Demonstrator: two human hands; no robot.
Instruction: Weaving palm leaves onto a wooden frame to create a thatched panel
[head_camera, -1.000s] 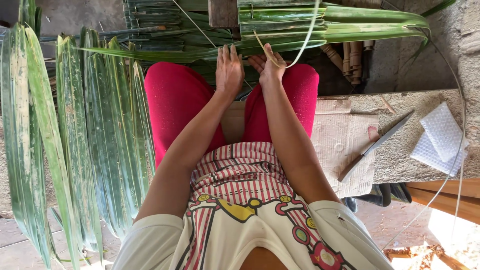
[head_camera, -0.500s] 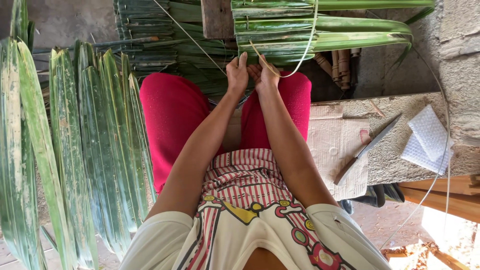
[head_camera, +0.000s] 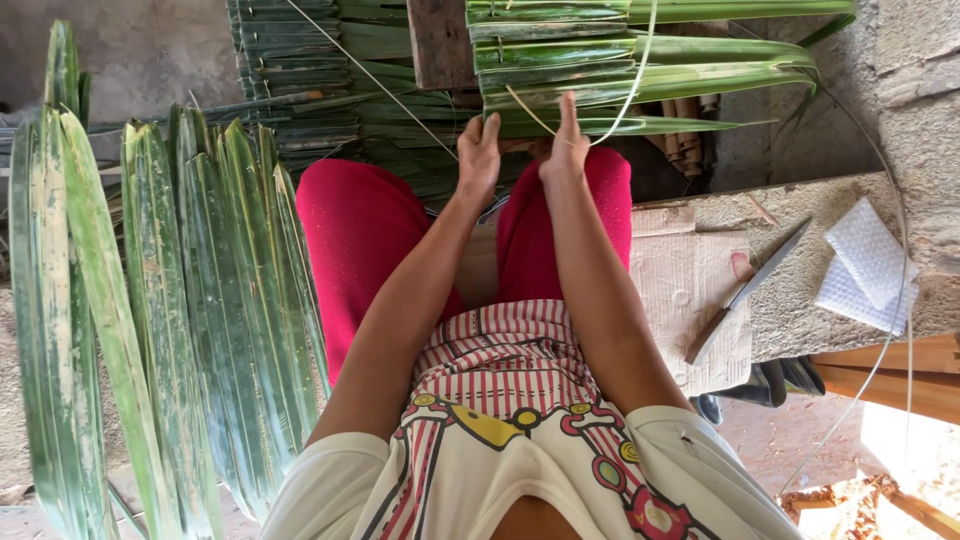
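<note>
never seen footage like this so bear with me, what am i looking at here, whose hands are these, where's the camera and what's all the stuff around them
The camera sits on a person's head and looks down, so you see their own lap, arms and hands. No machine is involved. The left hand and right hand reach forward to a row of folded green leaves, and a thin pale strip loops by the right hand, though the exact grip is hard to tell. To the person's left lies a pile of long loose leaves. To their right a stone ledge carries a sheet of cardboard, a knife and some bubble wrap.
</note>
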